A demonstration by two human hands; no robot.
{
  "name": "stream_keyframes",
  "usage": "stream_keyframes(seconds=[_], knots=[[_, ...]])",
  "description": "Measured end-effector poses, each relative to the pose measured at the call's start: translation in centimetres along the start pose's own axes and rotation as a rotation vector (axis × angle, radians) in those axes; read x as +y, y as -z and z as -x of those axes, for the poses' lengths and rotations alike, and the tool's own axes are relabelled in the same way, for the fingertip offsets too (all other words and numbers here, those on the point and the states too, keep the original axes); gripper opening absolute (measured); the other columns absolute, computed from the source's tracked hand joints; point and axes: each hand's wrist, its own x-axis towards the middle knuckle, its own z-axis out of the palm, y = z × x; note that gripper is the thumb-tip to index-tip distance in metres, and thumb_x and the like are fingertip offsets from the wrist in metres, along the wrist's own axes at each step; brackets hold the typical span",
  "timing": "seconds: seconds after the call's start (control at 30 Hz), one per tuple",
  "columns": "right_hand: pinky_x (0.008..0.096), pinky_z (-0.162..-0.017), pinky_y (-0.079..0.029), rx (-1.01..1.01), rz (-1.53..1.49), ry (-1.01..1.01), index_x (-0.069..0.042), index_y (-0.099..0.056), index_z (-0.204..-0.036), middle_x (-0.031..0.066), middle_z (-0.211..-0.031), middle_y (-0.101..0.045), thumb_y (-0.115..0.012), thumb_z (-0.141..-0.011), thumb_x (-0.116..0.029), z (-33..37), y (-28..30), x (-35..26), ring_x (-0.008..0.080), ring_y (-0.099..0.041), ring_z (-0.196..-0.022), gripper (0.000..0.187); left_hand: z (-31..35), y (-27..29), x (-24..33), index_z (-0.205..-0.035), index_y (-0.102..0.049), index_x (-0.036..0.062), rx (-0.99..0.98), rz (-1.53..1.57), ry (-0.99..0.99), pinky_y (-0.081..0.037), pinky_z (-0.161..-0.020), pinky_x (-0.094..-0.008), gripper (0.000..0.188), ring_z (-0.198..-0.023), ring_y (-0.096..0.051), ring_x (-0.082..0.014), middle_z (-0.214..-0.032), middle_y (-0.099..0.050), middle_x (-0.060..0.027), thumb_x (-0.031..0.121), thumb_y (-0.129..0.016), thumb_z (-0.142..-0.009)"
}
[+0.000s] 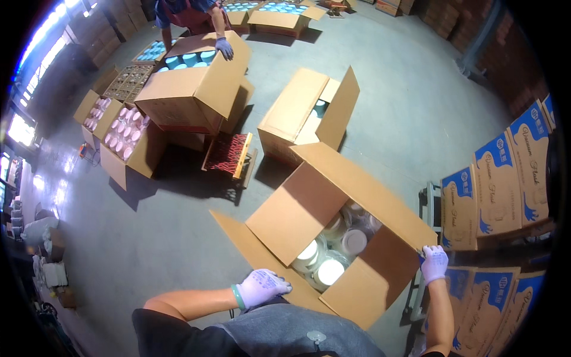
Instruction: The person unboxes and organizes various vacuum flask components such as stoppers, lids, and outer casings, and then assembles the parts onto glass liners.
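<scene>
A large open cardboard carton [369, 271] stands right in front of me, its flaps folded up and outward. Through the opening show several white-lidded containers [329, 272] in clear plastic wrap. My left hand [263, 287], in a pale lavender glove, is closed at the edge of the near-left flap [270, 253], its fingers bent over the cardboard. At the right corner, my right hand [435, 263] in a matching glove has its fingers wrapped round the edge of the long far flap [366, 193].
Beyond stands another part-open carton [291, 110]. At the far left, a person [190, 15] handles a carton of teal-lidded containers [189, 59]. Near it are a carton of pink-lidded containers [125, 128] and a red-bristled rack [229, 156]. Printed blue-and-brown cartons [496, 172] are stacked at right.
</scene>
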Motion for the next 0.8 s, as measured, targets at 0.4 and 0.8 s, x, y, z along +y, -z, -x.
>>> stream_keyframes(seconds=[0.4, 0.8], knots=[[0.0408, -0.07, -0.049, 0.094, -0.039, 0.093, -0.009, -0.067, -0.091, 0.0106, -0.08, -0.063, -0.06, -0.071, 0.0, 0.8, 2.7, -0.4, 0.0307, -0.06, -0.081, 0.023, 0.3, -0.5, 1.5, -0.093, -0.06, 0.0142, 0.014, 0.026, 0.016, -0.049, -0.07, -0.0395, 0.012, -0.078, -0.063, -0.0282, -0.08, -0.061, -0.0066, 0.019, -0.058, -0.083], [0.0421, -0.074, -0.048, 0.118, -0.112, -0.025, -0.005, -0.068, -0.094, 0.0127, -0.084, -0.063, -0.063, -0.071, 0.005, 9.6, 14.8, 5.5, 0.0341, -0.059, -0.084, 0.025, -3.6, 1.4, 1.4, -0.088, -0.062, 0.018, -0.074, -0.104, -0.281, -0.05, -0.067, -0.0352, 0.008, -0.075, -0.065, -0.0218, -0.075, -0.061, 0.0004, 0.019, -0.057, -0.082]])
